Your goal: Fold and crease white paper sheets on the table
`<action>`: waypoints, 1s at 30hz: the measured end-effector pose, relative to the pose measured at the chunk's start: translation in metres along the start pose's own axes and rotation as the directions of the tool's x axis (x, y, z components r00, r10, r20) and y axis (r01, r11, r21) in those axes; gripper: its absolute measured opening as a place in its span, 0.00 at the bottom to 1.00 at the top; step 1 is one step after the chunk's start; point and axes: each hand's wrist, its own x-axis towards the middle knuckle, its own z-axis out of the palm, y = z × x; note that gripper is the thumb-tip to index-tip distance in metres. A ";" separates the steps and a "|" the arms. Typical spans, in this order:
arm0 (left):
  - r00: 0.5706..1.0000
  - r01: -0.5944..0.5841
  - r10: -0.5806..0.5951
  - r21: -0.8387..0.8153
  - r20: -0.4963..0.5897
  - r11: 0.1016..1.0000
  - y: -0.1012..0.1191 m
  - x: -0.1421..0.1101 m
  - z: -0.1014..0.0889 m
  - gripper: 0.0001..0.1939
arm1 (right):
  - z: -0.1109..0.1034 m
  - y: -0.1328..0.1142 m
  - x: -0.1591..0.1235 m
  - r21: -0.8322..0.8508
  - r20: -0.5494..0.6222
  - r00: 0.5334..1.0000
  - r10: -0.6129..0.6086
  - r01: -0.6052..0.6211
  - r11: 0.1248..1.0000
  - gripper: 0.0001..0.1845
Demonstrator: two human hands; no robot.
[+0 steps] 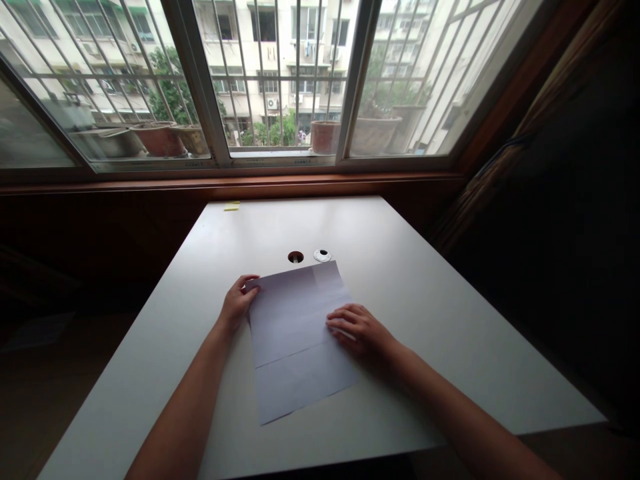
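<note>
A white sheet of paper (295,320) lies at a slant in the middle of the white table, with a dark line running across its lower third. Whether that line is a crease or the edge of a second layer I cannot tell. My left hand (237,303) pinches the sheet's far left corner between thumb and fingers. At the right edge, my right hand (363,330) rests on the paper with its fingers laid out over it, the thumb mostly hidden. The near edge of the sheet casts a thin shadow on the tabletop.
Beyond the paper, the table (440,360) has a round cable hole (295,257) with its cover (323,255) beside it. Yellow sticky notes (231,207) lie at the far left corner. A barred window (280,80) and a dark curtain (500,167) border the table.
</note>
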 end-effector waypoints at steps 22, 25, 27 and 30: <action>0.999 0.040 -0.037 -0.117 0.027 0.992 0.001 -0.005 -0.007 0.30 | 0.019 0.071 0.123 0.063 -0.047 0.993 0.110 -0.107 0.992 0.13; 1.000 -0.003 0.003 -0.120 0.006 0.993 0.000 -0.004 -0.007 0.30 | 0.022 0.070 0.121 0.188 -0.054 0.986 0.156 -0.143 0.972 0.10; 1.000 -0.022 0.022 -0.127 -0.001 0.992 0.000 -0.003 -0.007 0.31 | 0.021 0.067 0.119 0.250 -0.054 0.980 0.189 -0.170 0.953 0.10; 0.999 -0.043 0.043 -0.129 -0.008 0.991 0.000 -0.001 -0.007 0.35 | 0.019 0.063 0.116 0.295 -0.042 0.975 0.217 -0.196 0.935 0.11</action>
